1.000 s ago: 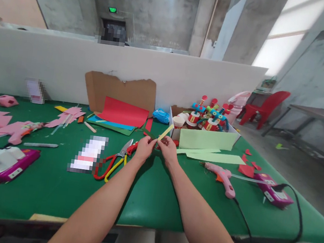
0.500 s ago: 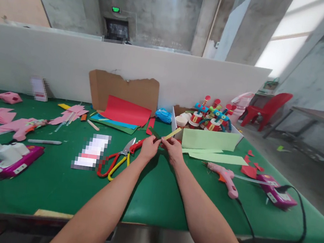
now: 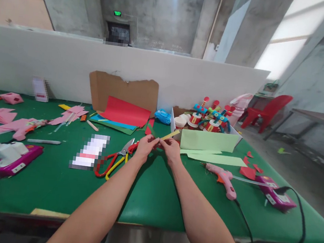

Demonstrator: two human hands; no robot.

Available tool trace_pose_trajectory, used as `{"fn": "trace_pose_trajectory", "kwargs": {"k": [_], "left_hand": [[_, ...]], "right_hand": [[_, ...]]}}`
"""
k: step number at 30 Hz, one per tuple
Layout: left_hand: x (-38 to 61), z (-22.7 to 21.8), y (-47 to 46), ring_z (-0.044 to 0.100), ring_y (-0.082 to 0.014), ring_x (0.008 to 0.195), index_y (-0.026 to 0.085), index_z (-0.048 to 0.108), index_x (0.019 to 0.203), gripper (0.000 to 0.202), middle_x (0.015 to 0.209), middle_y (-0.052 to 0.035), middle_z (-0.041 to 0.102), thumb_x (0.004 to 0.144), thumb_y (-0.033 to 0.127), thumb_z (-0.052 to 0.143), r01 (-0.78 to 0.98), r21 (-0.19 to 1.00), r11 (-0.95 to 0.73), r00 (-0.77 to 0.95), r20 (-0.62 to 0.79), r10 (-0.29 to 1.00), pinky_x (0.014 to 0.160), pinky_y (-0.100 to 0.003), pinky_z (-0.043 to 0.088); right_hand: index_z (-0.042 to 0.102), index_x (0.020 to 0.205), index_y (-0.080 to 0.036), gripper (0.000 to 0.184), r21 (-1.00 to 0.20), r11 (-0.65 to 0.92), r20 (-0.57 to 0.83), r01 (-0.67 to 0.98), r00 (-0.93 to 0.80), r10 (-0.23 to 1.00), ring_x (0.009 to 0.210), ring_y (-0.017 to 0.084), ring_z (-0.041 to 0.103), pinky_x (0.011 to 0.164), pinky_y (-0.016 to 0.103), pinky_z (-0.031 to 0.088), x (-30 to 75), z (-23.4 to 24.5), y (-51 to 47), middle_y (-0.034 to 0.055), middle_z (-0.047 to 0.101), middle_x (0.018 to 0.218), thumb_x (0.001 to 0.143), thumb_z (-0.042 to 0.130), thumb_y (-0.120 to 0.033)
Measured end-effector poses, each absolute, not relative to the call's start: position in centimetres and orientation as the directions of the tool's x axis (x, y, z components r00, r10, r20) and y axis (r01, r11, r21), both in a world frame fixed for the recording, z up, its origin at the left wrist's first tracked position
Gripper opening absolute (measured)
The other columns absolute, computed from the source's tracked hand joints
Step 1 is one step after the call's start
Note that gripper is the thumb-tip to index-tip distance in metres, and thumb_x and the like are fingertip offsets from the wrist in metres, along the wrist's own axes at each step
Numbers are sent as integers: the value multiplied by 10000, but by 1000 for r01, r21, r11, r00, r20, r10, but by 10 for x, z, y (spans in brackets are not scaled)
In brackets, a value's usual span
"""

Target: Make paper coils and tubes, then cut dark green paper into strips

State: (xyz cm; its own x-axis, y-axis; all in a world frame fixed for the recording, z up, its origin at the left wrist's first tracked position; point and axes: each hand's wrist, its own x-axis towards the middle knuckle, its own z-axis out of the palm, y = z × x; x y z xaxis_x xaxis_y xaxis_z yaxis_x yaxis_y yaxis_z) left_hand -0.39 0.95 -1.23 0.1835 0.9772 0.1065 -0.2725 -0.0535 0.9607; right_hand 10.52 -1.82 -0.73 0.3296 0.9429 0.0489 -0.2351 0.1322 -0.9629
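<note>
My left hand point(image 3: 147, 147) and my right hand point(image 3: 171, 148) meet above the green table, fingertips pinched close together. A yellow paper strip point(image 3: 170, 135) sticks up and to the right from my right fingers. Beside my left fingers a dark green paper strip point(image 3: 151, 129) slants up and to the left. The two strips come together at the fingertips, where the fingers cover the join. Close by my left forearm lie scissors point(image 3: 123, 152) with red and yellow handles, partly behind the arm.
A white box point(image 3: 176, 125) holds paper-cup figures point(image 3: 213, 124). Pale green paper strips point(image 3: 216, 158) lie before it. A pink glue gun point(image 3: 223, 175) and purple power strip point(image 3: 276, 193) are on the right. Red paper point(image 3: 127, 111) and pink sheets point(image 3: 15, 126) lie further left.
Both hands have shifted slightly left and drawn closer together at the fingertips. Less of the green strip shows. The whole view has tilted a little.
</note>
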Motion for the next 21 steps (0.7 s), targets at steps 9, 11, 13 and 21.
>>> {"fn": "trace_pose_trajectory", "kwargs": {"k": [9, 11, 13, 21], "left_hand": [[-3, -11, 9, 495, -85, 499, 167, 555, 628, 455, 547, 44, 533, 523, 532, 807, -351, 936, -4, 105, 43, 994, 518, -224, 394], [-3, -7, 6, 518, -95, 523, 165, 588, 681, 458, 581, 27, 567, 547, 556, 786, -394, 918, 38, 133, 16, 991, 539, -234, 415], [-2, -4, 3, 534, -102, 548, 163, 618, 737, 462, 614, 9, 599, 533, 535, 800, -419, 904, 82, 176, -8, 984, 548, -234, 418], [2, -8, 3, 535, -99, 559, 147, 640, 730, 436, 625, -3, 622, 473, 428, 851, -373, 926, 52, 208, 29, 978, 554, -228, 383]], "right_hand": [[608, 613, -175, 283, -924, 145, 13, -355, 349, 937, 546, 135, 606, 662, 310, 548, 100, -8, -18, -36, 621, 533, 513, 835, -310], [603, 612, -178, 282, -907, 171, 12, -384, 384, 923, 541, 138, 609, 661, 312, 549, 101, -5, -17, -37, 623, 532, 510, 836, -299], [607, 619, -178, 270, -894, 191, 6, -405, 415, 910, 541, 138, 613, 653, 306, 546, 102, -3, -17, -34, 631, 539, 511, 829, -288], [631, 644, -166, 248, -909, 165, 6, -383, 384, 923, 527, 132, 603, 598, 285, 530, 102, 0, -21, -20, 650, 567, 523, 814, -282]]}}
